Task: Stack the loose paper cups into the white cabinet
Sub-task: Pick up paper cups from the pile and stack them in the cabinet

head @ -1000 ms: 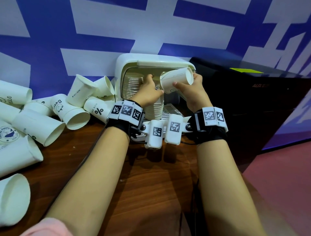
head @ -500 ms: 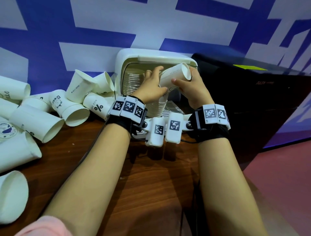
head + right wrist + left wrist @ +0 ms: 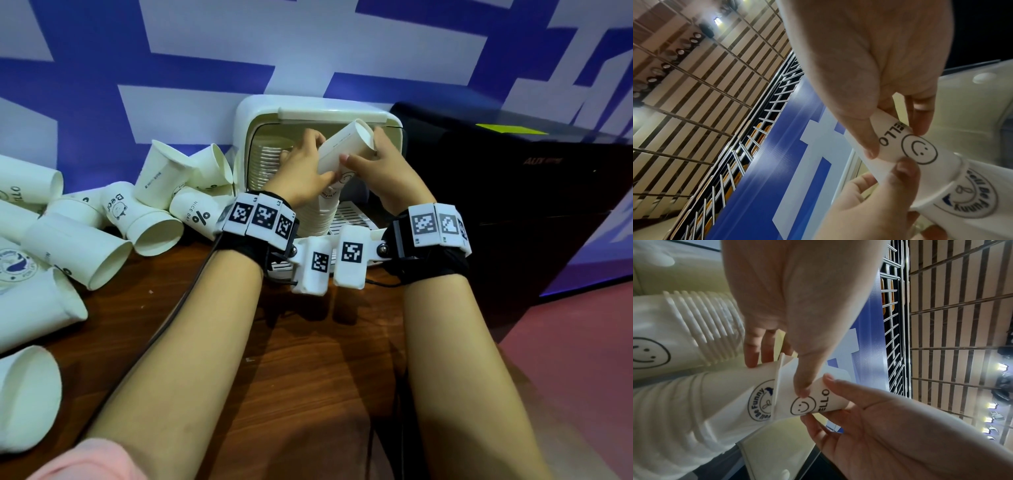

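Note:
The white cabinet point(image 3: 322, 113) stands open against the wall with ribbed stacks of cups point(image 3: 270, 161) inside. A front stack point(image 3: 323, 212) leans out, topped by a "Be Funny" cup point(image 3: 760, 404). Both hands hold one smiley "HELLO" paper cup point(image 3: 344, 149) tilted mouth-down, its rim slipped over that top cup. My left hand point(image 3: 318, 161) grips its wide end, thumb on the print. My right hand point(image 3: 368, 156) pinches the narrow base end point(image 3: 890, 142). Several loose cups point(image 3: 113, 236) lie heaped on the left of the wooden table point(image 3: 274, 342).
A black appliance point(image 3: 513, 192) stands close against the cabinet's right side. The blue and white wall point(image 3: 205, 51) is right behind. More cups lie at the table's left edge point(image 3: 27, 394). A cable point(image 3: 178, 308) runs along my left forearm.
The cup has swung from lying sideways to mouth-down over the front stack. My left hand has left the stack and taken the cup's wide end. Both hands rose slightly.

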Motion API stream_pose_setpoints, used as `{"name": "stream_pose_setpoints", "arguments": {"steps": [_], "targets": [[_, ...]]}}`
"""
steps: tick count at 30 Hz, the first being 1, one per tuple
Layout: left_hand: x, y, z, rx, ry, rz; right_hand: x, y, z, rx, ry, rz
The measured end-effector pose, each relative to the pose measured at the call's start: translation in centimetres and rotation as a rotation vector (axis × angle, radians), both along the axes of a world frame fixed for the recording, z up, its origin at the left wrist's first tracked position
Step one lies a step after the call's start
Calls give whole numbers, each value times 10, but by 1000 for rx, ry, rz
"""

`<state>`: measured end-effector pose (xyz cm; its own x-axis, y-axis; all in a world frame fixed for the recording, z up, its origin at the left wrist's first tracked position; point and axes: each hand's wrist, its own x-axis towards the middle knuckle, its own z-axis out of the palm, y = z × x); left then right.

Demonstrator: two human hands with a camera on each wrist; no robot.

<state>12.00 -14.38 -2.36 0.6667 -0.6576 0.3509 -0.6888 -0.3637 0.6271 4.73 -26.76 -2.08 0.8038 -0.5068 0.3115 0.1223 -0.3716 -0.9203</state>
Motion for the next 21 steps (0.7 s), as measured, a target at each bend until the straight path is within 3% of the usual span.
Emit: {"name": "stream_pose_setpoints", "arguments": {"steps": [12, 16, 21], "targets": [[2, 1, 1, 105, 59, 66, 7, 4, -6, -58, 47, 6], [0, 2, -4, 236, 91, 111, 14, 7, -14, -144, 139, 64], [2, 3, -5, 237, 105, 128, 16, 6, -18, -176, 192, 75]]}}
